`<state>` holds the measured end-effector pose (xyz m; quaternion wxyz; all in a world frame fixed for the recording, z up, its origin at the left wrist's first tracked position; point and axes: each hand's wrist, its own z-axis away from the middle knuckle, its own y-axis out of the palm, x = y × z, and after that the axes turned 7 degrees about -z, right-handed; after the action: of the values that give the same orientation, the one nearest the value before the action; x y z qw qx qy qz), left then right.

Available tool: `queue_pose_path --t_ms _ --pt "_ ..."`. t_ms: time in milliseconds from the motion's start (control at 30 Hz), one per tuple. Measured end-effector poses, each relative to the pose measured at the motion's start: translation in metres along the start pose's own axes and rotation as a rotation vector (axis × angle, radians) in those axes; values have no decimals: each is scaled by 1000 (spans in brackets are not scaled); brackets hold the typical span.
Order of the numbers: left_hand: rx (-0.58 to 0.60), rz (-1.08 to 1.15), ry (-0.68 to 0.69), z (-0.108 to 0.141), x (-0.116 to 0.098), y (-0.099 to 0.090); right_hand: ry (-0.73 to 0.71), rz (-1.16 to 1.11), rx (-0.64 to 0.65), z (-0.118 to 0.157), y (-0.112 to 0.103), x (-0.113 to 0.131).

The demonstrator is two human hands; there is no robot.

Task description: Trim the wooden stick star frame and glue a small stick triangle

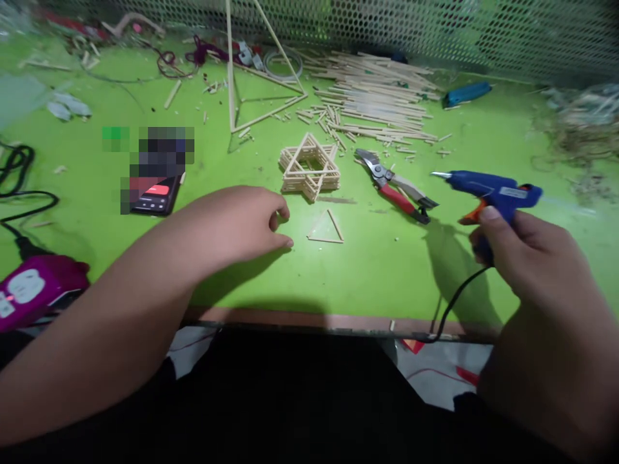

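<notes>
A blue hot glue gun (503, 192) is gripped in my right hand (525, 248), its nozzle pointing left and its black cord hanging over the table edge. My left hand (251, 222) hovers over the green table with thumb and fingers apart and nothing between them. Just right of its fingertips lies a small flat triangle (334, 225) of thin wooden sticks. Behind that triangle stands a star-shaped stack (312, 169) built from layered sticks. Pruning shears (394, 187) with one red and one pale handle rest between the stack and the glue gun.
A large stick pyramid frame (231, 77) stands at the back, beside a heap of loose sticks (382, 96). A phone (157, 201) lies left, near a magenta power strip (41, 290). A blue tool or case (467, 94) lies before the perforated metal panel (435, 32).
</notes>
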<state>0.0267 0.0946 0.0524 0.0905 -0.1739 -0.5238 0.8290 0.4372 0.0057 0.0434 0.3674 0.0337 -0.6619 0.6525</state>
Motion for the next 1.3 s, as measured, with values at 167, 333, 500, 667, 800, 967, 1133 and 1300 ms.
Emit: queue_pose_path --t_ms 167,333,500,667,800,967,1133,1300 --pt "-123 19 34 23 -14 33 239 516 60 -27 -4 -29" --pt "-303 95 104 26 -16 61 330 748 113 -22 -7 -8" --pt "-378 129 141 22 -15 73 -151 631 -168 18 -11 30" --pt "-379 150 110 20 -17 74 -870 110 115 43 32 80" --pt "-377 154 134 17 -18 72 -1019 58 188 39 80 94" --pt "-410 167 166 10 -20 71 -1086 -54 152 36 109 87" --pt "-434 158 171 7 -20 73 -1131 -60 165 39 120 87" --pt "-412 121 190 10 -19 71 -1127 -63 171 38 128 87"
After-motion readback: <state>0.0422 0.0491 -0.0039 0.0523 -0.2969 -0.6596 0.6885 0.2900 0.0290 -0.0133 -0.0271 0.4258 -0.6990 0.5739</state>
